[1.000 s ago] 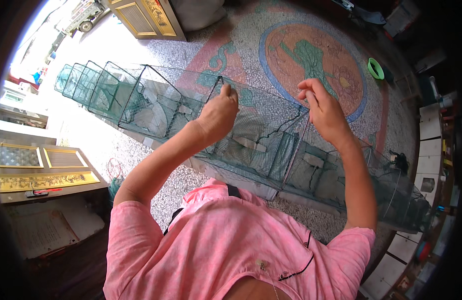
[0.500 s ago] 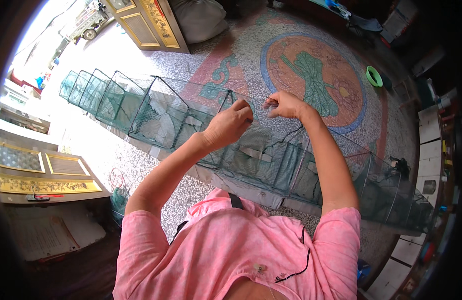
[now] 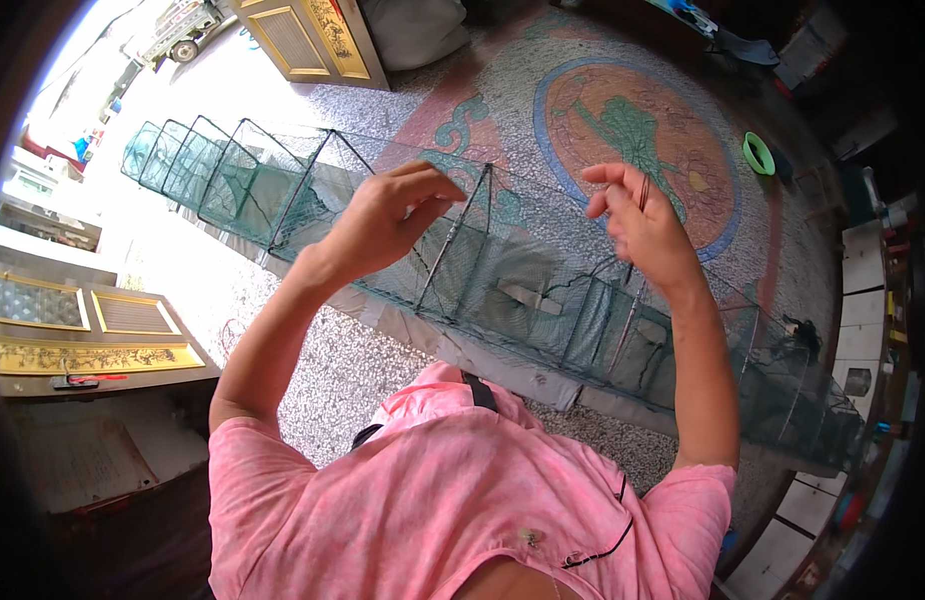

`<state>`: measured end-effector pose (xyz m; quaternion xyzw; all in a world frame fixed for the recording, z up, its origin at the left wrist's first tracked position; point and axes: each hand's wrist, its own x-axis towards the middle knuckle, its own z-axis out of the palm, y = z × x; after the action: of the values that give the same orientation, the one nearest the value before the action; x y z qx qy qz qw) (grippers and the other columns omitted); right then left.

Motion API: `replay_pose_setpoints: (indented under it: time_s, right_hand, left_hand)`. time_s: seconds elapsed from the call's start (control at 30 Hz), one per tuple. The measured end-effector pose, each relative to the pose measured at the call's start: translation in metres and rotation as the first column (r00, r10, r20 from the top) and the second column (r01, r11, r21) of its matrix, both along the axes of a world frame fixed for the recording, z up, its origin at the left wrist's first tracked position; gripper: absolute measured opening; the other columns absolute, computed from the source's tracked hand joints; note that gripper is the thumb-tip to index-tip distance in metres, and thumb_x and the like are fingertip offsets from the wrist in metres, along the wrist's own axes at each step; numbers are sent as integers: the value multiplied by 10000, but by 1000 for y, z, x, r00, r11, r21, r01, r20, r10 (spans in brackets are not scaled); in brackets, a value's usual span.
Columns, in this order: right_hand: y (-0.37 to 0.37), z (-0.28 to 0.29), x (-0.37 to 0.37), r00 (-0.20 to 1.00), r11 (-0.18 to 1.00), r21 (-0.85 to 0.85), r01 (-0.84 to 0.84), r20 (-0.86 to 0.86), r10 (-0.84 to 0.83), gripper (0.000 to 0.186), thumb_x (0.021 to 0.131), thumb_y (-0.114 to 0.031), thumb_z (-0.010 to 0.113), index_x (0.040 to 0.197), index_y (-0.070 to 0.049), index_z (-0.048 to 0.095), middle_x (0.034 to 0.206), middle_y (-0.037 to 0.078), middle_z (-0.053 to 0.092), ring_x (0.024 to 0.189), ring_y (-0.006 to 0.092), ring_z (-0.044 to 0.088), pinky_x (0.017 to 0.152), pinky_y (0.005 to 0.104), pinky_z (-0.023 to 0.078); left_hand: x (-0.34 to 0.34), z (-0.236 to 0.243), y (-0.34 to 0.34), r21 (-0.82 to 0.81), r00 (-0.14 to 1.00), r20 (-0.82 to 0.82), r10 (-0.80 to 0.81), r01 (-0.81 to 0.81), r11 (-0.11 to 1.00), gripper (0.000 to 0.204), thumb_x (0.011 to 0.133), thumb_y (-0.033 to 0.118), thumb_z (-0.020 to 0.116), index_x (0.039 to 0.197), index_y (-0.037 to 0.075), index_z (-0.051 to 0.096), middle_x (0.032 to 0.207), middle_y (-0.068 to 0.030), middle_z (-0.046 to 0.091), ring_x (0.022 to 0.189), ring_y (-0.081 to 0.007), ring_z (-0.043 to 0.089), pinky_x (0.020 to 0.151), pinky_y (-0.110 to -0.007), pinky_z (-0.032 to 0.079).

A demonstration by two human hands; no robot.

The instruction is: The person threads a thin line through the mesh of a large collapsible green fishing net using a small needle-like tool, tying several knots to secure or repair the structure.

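A long green mesh net trap (image 3: 527,290) with dark rectangular frames stretches across in front of me, from far left to near right. Over its middle, my left hand (image 3: 397,215) is raised, with the fingers bent forward and the thumb apart from them. Its fingertips are close to the top corner of one frame (image 3: 488,170); I cannot tell whether they touch. To the right, my right hand (image 3: 647,225) hovers above the netting with its fingers spread. A thin reddish-brown band (image 3: 644,192) shows on one of its fingers. No held object is visible in either hand.
Pale sheeting (image 3: 462,355) lies under the net on the speckled floor. Beyond it is a round coloured floor pattern (image 3: 582,110). A green basin (image 3: 757,153) stands at the far right. Carved door panels (image 3: 302,40) and a grey sack (image 3: 412,30) are at the back left.
My hands have moved apart: the left one to the left, the right one to the right and slightly nearer. The right fingers have spread, and the left fingers have loosened.
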<state>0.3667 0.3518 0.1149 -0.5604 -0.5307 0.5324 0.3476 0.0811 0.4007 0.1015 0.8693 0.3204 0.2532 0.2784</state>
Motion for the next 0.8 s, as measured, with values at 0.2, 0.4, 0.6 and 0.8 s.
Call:
replay_pose_setpoints:
  time_s: [0.2,0.4,0.6,0.8]
  right_hand:
    - [-20,-29,-85,891,978,-182,-104,-455,10,391,907,-48,424,1289,13,372,1208,134,455,1074,196,507,854,329,485]
    - [-8,-82,-120,907,956,-239,170,-340,-246,434,891,-72,437,1309,9,349,1289,138,409,1128,202,459,913,338,442]
    - [5,-105,-102,960,935,-327,141,-186,-209,337,929,-201,434,1240,-70,427,1113,73,541,997,158,517,771,281,454]
    - [-3,-47,-110,870,948,-306,85,-441,-221,256,952,-259,433,1047,-34,509,843,47,594,660,127,578,519,234,460]
  left_hand:
    - [-36,4,-30,-87,938,-265,-221,205,975,184,795,21,604,975,49,624,950,-87,615,859,-243,625,685,-336,520]
    - [-43,-18,-48,-9,883,-324,-339,356,935,293,763,66,639,1051,57,591,1053,-78,582,931,-256,594,765,-356,494]
    - [-47,-22,-46,-155,925,-239,-295,263,952,360,793,75,626,1142,51,540,1080,-113,554,894,-273,603,721,-364,503]
    - [-16,-27,-42,-199,999,32,20,-13,980,487,807,32,602,1265,38,435,1055,-146,529,809,-227,602,647,-307,508]
